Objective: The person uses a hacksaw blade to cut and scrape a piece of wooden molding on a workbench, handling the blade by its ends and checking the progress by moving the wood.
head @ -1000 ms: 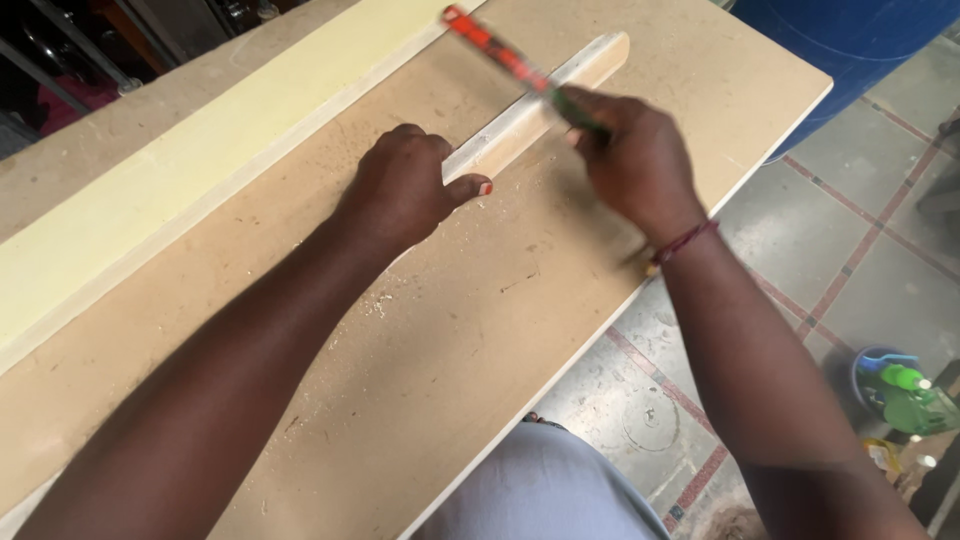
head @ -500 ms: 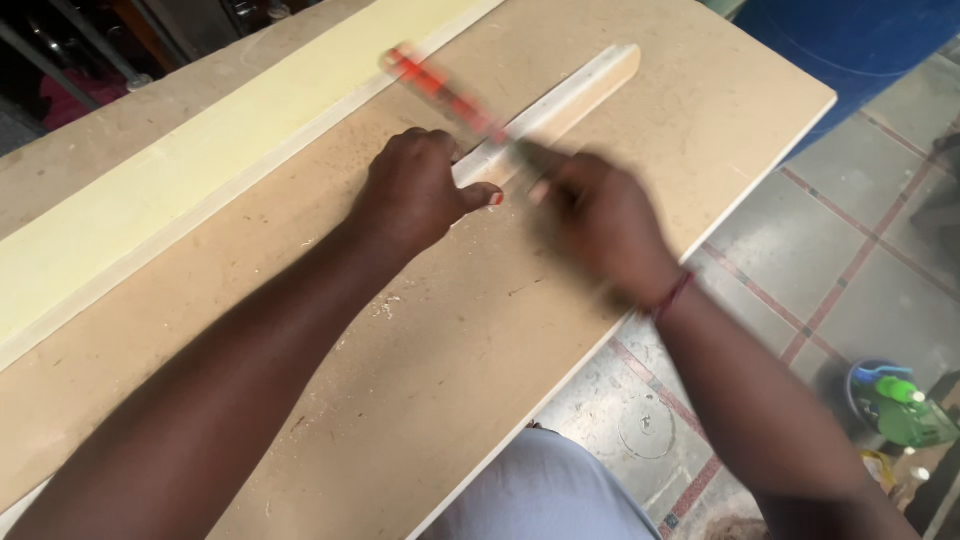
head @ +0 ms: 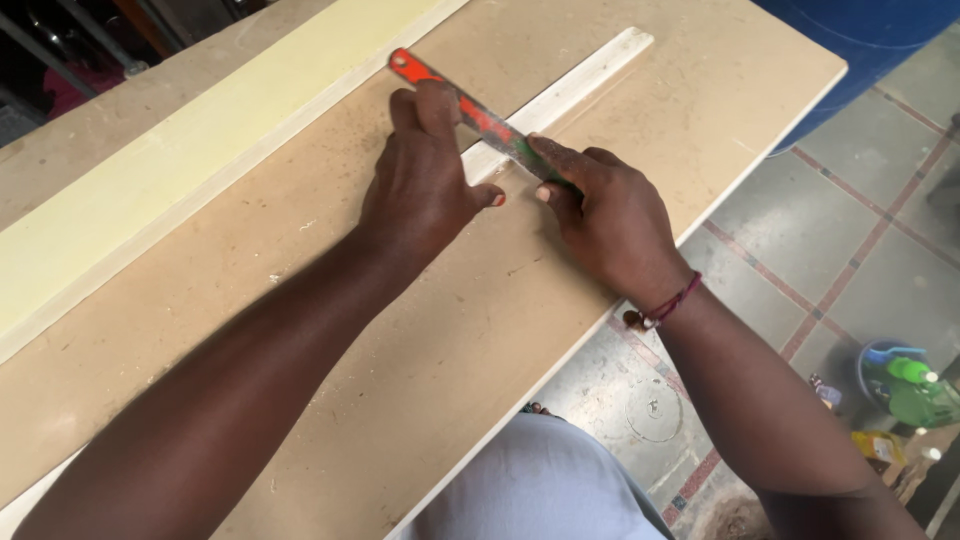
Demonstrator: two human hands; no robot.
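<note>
Moved: a second ago my right hand held the saw up high on the far part of the strip; now the blade lies drawn back toward me and lower, its red tip beside my left fingertips. My left hand has slid a little forward on the strip.
Left hand: flat on the strip, fingers together and pressed down, thumb tucked toward my right hand.
Right hand: closed round the saw's near end, forefinger stretched along the blade, the other fingers curled under; the grip itself is mostly hidden.
Saw: thin red blade, slanting across the strip between my two hands, touching it just past my left thumb.
Strip: pale narrow wood, lying aslant on the board, far end free, near end under my left palm.
Board: brown sheet bearing the strip; a yellowish plank lies along its far side.
Done: strip pinned, blade set on the wood; I judge the cut is under way, but I can't see how deep the kerf is.
Left: the strip looks whole, so the cut-through remains.
</note>
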